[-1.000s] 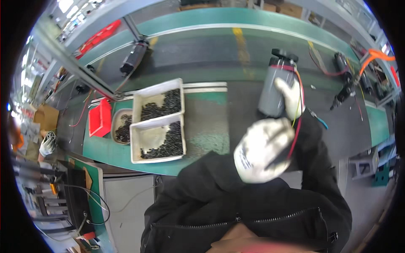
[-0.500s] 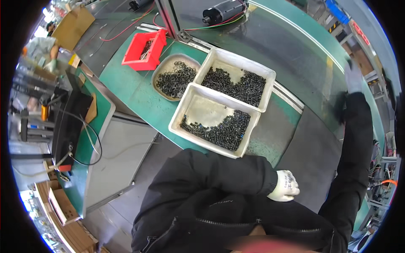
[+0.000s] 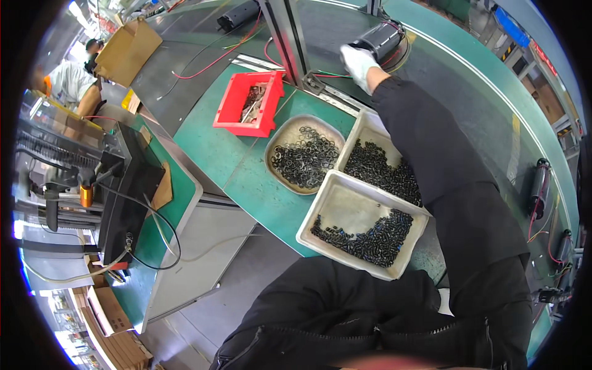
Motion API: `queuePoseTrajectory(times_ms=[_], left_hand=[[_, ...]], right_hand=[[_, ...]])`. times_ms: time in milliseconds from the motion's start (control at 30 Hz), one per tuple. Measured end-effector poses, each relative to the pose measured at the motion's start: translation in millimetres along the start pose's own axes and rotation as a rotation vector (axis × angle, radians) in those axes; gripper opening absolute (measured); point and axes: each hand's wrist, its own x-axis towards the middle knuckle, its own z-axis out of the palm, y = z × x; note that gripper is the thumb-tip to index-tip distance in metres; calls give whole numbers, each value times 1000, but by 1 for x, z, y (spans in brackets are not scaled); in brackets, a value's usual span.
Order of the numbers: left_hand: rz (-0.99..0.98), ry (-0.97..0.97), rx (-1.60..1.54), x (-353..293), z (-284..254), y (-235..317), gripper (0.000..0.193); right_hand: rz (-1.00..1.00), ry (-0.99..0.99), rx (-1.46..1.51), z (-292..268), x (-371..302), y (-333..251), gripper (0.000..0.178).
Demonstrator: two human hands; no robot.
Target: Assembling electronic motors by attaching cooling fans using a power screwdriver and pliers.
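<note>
My right hand (image 3: pixel 360 66), in a white glove, reaches across the bench to a black cylindrical motor (image 3: pixel 381 41) with coloured wires. Its fingers are closed round the motor's near left end, which they cover. Of my left hand (image 3: pixel 444 302) only a sliver of white glove shows beside my right sleeve; its fingers are hidden. Between my arms and the bench stand two white bins, the nearer bin (image 3: pixel 313 216) and the farther bin (image 3: pixel 368 125), both holding small black cylindrical parts. My right forearm passes over the farther one.
Left of the bins are a metal tray (image 3: pixel 269 161) of dark rings and a red bin (image 3: pixel 226 111) of small parts. A metal post (image 3: pixel 285 40) rises behind them. Another motor (image 3: pixel 540 188) lies at right, and one (image 3: pixel 237 16) at the top. A person (image 3: pixel 71 83) is at far left.
My right hand has swung from the far right to the motor at the top and taken hold of its end. My left hand has become mostly hidden. The whole view has shifted.
</note>
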Motion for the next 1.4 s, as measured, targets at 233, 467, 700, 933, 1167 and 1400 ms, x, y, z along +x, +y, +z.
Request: queuePoseTrajectory(times_ms=[233, 467, 700, 933, 1167, 1400], left_hand=[[-55, 241, -103, -28, -27, 26, 24], [133, 520, 428, -21, -37, 27, 36], [-566, 624, 959, 53, -94, -39, 75], [-556, 428, 479, 102, -47, -3, 41], [-295, -425, 371, 21, -29, 131, 22], [-850, 406, 1289, -144, -269, -13, 25]], right_hand=[[-365, -205, -781, -156, -108, -119, 45], [131, -38, -825, -272, -318, -139, 30], [13, -164, -859, -311, -440, -132, 39], [-74, -143, -756, -337, -464, -95, 34], [26, 127, -561, -283, -531, -22, 25], [156, 97, -387, -254, -554, 21, 22]])
